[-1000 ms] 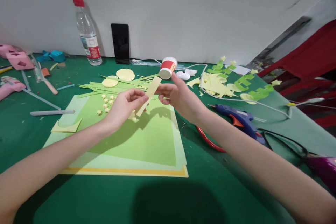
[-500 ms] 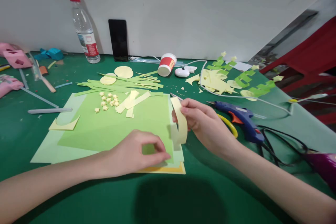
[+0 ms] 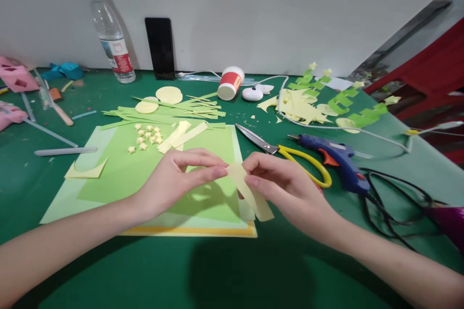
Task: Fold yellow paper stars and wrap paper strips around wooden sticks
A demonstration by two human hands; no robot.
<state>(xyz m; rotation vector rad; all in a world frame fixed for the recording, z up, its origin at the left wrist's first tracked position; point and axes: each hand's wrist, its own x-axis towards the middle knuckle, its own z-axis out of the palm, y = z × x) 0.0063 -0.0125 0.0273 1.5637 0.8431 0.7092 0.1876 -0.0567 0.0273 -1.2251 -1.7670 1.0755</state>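
Note:
A pale yellow paper strip (image 3: 255, 199) is held between my two hands, above the right edge of the green paper sheets (image 3: 213, 193). My left hand (image 3: 177, 176) pinches its upper left end between thumb and fingertips. Close beside it, my right hand (image 3: 281, 183) grips the strip near the same end, and the free end hangs toward me. Several small folded paper stars (image 3: 148, 135) lie on the sheets behind my left hand, along with more yellow strips (image 3: 183, 135). Scissors with yellow handles (image 3: 304, 159) lie just beyond my right hand, partly hidden by it.
A blue glue gun (image 3: 333, 159) with a black cable lies at the right. Green strips (image 3: 163, 113), yellow paper discs (image 3: 168, 95), a paper cup (image 3: 231, 83), a phone (image 3: 160, 48) and a water bottle (image 3: 112, 34) stand or lie toward the wall. Yellow scraps (image 3: 297, 106) lie back right.
My left hand has risen from the paper sheets and taken hold of the strip's end. The strip, curved before, now slants down to the right. The scissors show more fully.

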